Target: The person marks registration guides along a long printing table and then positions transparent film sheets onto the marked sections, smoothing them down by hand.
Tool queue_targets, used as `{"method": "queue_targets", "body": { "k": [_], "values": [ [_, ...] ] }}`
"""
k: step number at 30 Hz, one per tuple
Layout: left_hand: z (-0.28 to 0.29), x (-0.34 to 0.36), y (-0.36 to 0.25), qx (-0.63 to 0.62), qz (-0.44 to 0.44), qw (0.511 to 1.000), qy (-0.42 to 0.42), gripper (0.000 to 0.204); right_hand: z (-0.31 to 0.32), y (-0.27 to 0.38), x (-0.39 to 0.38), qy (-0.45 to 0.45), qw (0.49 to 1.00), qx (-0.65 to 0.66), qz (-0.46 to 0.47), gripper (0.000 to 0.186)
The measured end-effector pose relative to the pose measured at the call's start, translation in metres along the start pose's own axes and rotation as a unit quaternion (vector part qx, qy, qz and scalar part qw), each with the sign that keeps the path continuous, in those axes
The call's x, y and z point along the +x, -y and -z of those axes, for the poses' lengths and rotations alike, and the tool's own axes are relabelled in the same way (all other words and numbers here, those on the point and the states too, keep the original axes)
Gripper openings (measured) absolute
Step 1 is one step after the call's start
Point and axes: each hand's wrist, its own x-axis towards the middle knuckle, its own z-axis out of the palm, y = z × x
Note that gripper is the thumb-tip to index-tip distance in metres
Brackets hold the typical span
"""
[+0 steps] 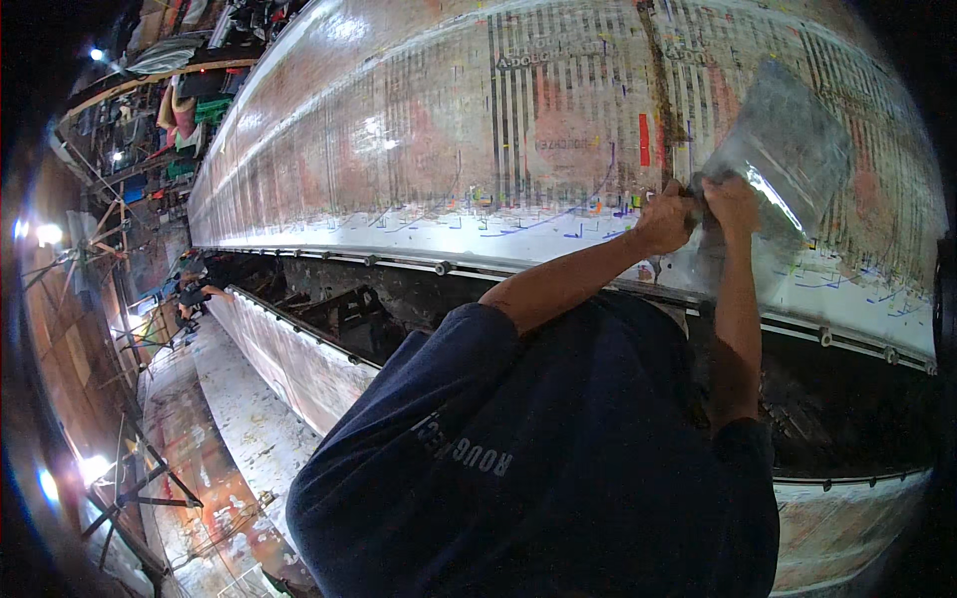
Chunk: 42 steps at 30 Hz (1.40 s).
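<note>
A clear, glossy plastic sheet (pixel 797 149) lies slanted over the long, paint-stained table (pixel 419 130) in front of me. My right hand (pixel 733 204) is closed on its left edge, with the plastic bunched under the fingers. Close beside it, my left hand (pixel 665 219) is also closed, its fingertips pinching the gathered edge; the exact grip is partly hidden. Part of the sheet hangs down between my forearms toward the near side of the table. A small red strip (pixel 644 140) lies on the striped tabletop just beyond my left hand.
A metal rail with bolts (pixel 442 268) runs along the table's near edge, above a dark gap (pixel 339 299). A second long table (pixel 289 349) stands behind me. At the far left, another person (pixel 189 296) bends over it. Lamps (pixel 95 468) and cluttered shelves (pixel 189 110) line the left.
</note>
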Motion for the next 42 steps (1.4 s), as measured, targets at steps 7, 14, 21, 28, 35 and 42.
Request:
{"method": "queue_targets", "body": {
  "k": [7,14,21,28,35,42],
  "values": [
    [-0.015,0.019,0.006,-0.049,0.04,0.998,-0.016,0.022,0.001,-0.006,-0.001,-0.043,0.997,0.062,0.029,0.037],
    [-0.01,0.062,-0.004,-0.156,0.046,0.985,-0.061,0.025,-0.033,-0.068,0.025,0.021,0.975,0.178,0.129,0.031],
    [-0.021,0.071,-0.004,-0.105,0.126,0.986,-0.043,0.022,-0.026,-0.058,0.008,0.048,0.926,0.345,0.146,0.024],
    [-0.032,0.08,0.022,-0.052,0.099,0.991,-0.069,0.02,-0.028,-0.061,-0.012,-0.072,0.929,0.349,0.101,0.029],
    [-0.029,0.083,0.017,-0.114,0.009,0.993,-0.032,0.017,-0.013,-0.041,-0.028,0.004,0.933,0.354,0.063,0.031],
    [-0.032,0.079,0.012,-0.04,0.087,0.994,-0.053,0.026,0.06,-0.081,-0.04,0.056,0.918,0.389,0.061,0.028]
  ]
}}
